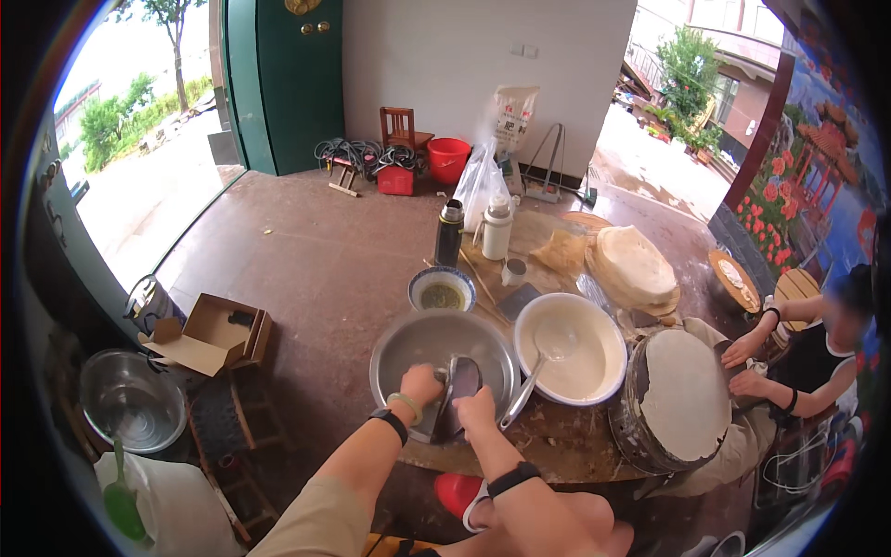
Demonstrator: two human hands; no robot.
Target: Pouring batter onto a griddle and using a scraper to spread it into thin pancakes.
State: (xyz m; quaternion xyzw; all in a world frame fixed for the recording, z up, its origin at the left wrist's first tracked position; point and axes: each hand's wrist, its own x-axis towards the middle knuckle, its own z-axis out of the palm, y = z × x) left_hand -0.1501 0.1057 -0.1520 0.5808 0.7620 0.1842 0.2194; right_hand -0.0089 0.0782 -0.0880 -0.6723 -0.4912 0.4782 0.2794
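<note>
Both my hands are over a wide steel basin [390, 348] on the low table. My right hand [476, 409] is closed on a dark, flat, blade-like tool [464, 377], which stands on edge within the basin. Close beside it, my left hand [422, 383] is curled into a fist at the tool's near side; what its fingers grip is hidden. To the right of the basin, a white bowl [608, 325] of pale batter has a metal ladle [555, 343] resting in it, its handle over the rim. A patterned bowl [427, 276] with greenish liquid stands behind the steel basin.
At right, a co-worker's hands [742, 362] are beside a round griddle [687, 395] covered by a pale sheet. Stacked flatbreads [633, 269], a dark thermos [449, 232] and a white flask [497, 228] stand farther back. A cardboard box [218, 334] and a metal bowl [133, 399] are left.
</note>
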